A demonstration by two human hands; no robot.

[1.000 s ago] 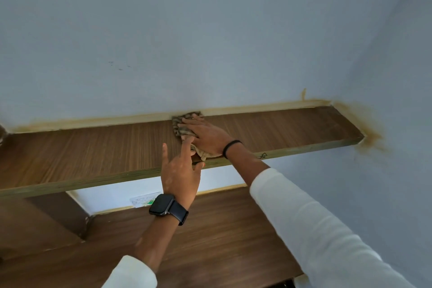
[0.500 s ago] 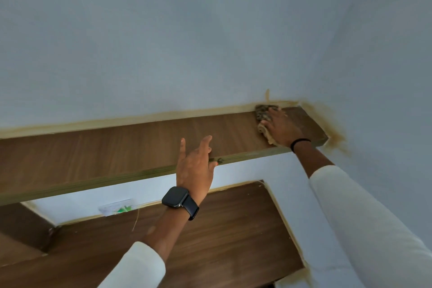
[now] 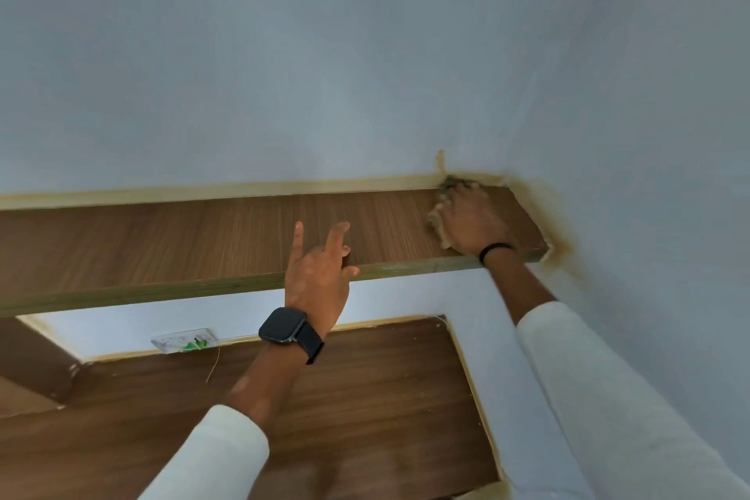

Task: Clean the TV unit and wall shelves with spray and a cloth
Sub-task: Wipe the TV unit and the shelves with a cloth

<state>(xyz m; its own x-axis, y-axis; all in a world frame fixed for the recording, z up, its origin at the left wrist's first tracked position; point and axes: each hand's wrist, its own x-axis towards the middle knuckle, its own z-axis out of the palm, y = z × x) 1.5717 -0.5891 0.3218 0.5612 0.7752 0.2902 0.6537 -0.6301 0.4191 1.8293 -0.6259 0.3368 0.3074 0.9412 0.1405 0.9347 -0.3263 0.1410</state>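
Right hand (image 3: 473,221) flat, pressing the cloth (image 3: 437,220) onto the upper shelf (image 3: 203,239) by the corner; left hand (image 3: 318,276) hovers at the front edge, fingers spread, empty.

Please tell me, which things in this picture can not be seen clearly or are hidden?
- Cloth, head view: mostly hidden under the right hand; only its edges show.
- Small clear item on the lower shelf, head view: too small and blurred to identify.
- Spray bottle: not in frame.
- Left hand: motion blur hides whether it touches the upper shelf.
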